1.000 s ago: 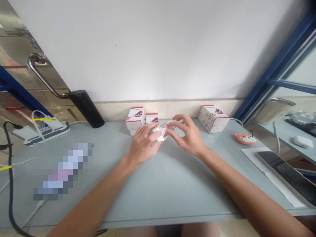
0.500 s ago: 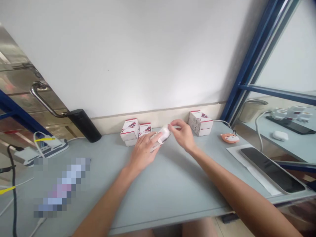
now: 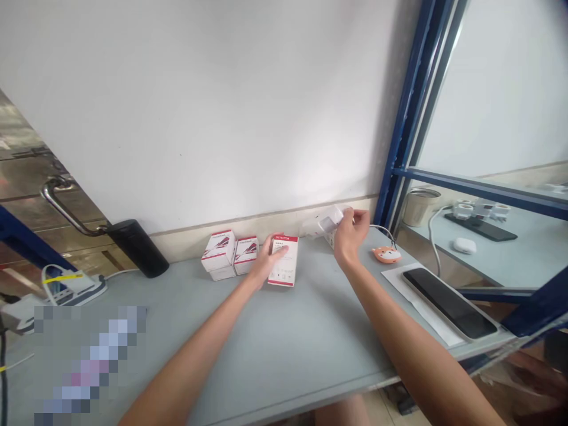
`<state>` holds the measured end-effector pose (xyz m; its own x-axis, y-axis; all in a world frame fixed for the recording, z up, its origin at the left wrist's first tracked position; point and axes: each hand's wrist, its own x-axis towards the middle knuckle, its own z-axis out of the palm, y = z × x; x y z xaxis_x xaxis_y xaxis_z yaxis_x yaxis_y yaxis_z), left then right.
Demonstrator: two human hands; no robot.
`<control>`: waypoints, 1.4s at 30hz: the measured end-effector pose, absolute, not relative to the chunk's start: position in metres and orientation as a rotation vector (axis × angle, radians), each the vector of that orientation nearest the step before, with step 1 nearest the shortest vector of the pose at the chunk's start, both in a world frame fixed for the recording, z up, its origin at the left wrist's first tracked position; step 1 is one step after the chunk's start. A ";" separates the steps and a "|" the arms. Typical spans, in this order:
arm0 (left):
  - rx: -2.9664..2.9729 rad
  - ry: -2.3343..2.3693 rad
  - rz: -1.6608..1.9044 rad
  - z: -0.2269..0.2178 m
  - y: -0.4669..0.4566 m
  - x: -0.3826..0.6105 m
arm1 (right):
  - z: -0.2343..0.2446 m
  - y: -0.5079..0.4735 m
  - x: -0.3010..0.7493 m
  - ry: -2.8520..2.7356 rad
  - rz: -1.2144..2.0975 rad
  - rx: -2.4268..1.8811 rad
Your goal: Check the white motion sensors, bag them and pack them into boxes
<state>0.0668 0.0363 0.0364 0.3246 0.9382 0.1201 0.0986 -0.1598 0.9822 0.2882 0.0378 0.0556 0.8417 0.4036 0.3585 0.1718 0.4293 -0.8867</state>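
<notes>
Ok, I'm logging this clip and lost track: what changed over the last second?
The right hand has carried the white device rightward, away from the left hand, which now rests on the red-and-white DETECTOR box. The boxes by the wall and the black flask stayed put.
</notes>
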 end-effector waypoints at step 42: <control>0.463 0.463 0.963 0.022 -0.032 -0.003 | 0.005 0.006 0.202 -1.947 0.163 -1.121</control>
